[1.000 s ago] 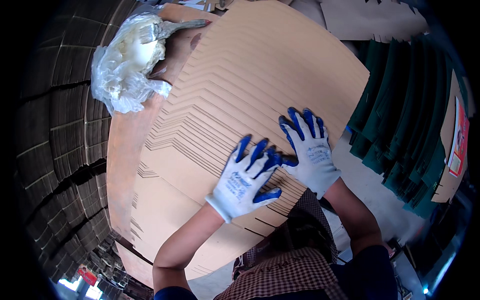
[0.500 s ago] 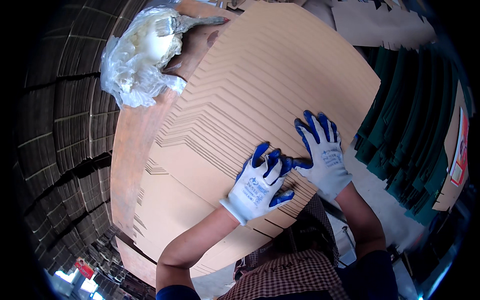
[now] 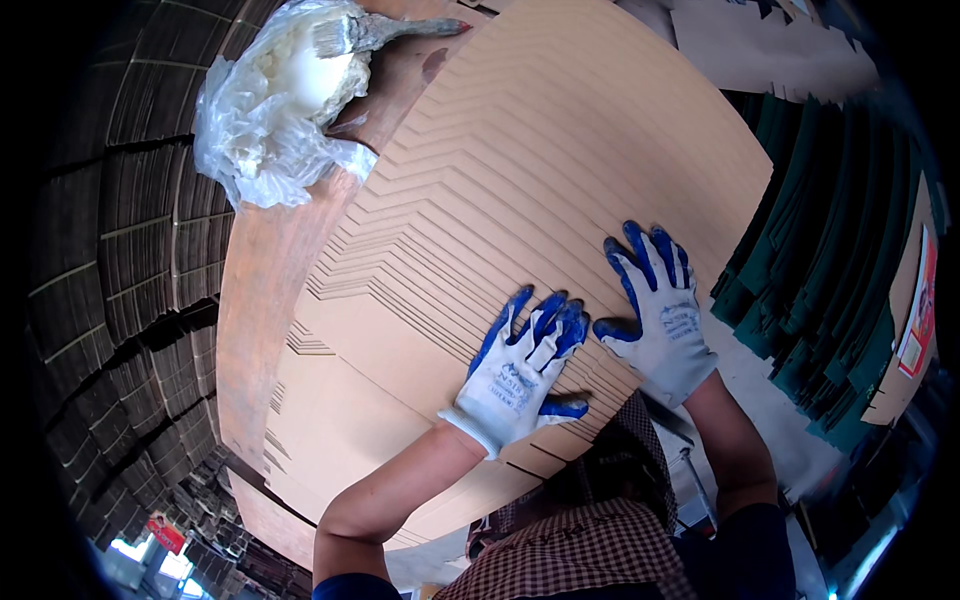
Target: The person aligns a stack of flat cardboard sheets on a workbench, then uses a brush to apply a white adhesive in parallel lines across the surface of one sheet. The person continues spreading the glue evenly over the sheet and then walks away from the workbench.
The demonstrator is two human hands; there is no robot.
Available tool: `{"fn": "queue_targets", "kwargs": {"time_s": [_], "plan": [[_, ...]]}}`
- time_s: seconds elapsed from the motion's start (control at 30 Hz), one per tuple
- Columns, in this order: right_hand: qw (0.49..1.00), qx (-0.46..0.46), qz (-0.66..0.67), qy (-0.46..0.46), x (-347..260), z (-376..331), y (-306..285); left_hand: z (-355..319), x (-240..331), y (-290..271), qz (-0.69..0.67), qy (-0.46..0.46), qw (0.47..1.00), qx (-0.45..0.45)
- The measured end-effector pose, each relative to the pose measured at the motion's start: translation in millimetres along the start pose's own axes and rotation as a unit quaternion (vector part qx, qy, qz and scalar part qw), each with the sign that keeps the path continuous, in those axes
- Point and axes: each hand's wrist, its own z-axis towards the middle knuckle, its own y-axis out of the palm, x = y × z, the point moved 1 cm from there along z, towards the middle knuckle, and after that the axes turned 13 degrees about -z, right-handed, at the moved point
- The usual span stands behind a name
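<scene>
Brown cardboard sheets (image 3: pixel 560 120) lie fanned out in overlapping steps, their edges forming many slanting lines. My left hand (image 3: pixel 520 375), in a white glove with blue coated fingers, rests flat on the closely stepped edges near my body. Its fingers point away from me, with the thumb out to the right. Farther right, my right hand (image 3: pixel 660 310) wears a matching glove and lies on the sheets near their right edge. Its fingers are spread and the thumb reaches toward my left hand. Neither hand is closed around a sheet.
A brush (image 3: pixel 390 33) lies across a plastic bag (image 3: pixel 260 140) of whitish paste on the wooden tabletop (image 3: pixel 265 265). Bundled cardboard stacks (image 3: pixel 140 240) rise at the left. Dark green sheets (image 3: pixel 790 270) are piled at the right. A checked apron (image 3: pixel 570 550) covers my front.
My right hand has shifted slightly to the right, away from my left hand. The left hand's fingers have straightened and flattened on the sheets.
</scene>
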Motion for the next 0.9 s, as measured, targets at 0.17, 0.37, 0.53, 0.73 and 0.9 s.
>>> {"fn": "queue_targets", "kwargs": {"time_s": [0.17,0.37,0.53,0.73,0.9], "plan": [[1.0,0.004,0.001,-0.003,-0.1,0.7,1.6,-2.0,-1.5,-0.7,-0.008,0.009,1.0,-0.002],[1.0,-0.002,-0.01,0.0,0.4,1.3,3.7,-5.7,-1.9,1.9,-0.004,0.004,1.0,0.008],[1.0,-0.015,-0.002,0.008,-1.9,2.4,-1.0,-11.2,3.8,-0.7,0.017,-0.018,1.0,-0.01],[1.0,-0.004,-0.007,0.006,0.2,1.6,3.8,-14.9,5.9,-0.4,0.035,-0.017,0.999,-0.013],[1.0,-0.011,-0.011,0.012,-0.1,1.4,2.2,-17.5,8.1,-0.2,0.045,-0.023,0.998,-0.029]]}}
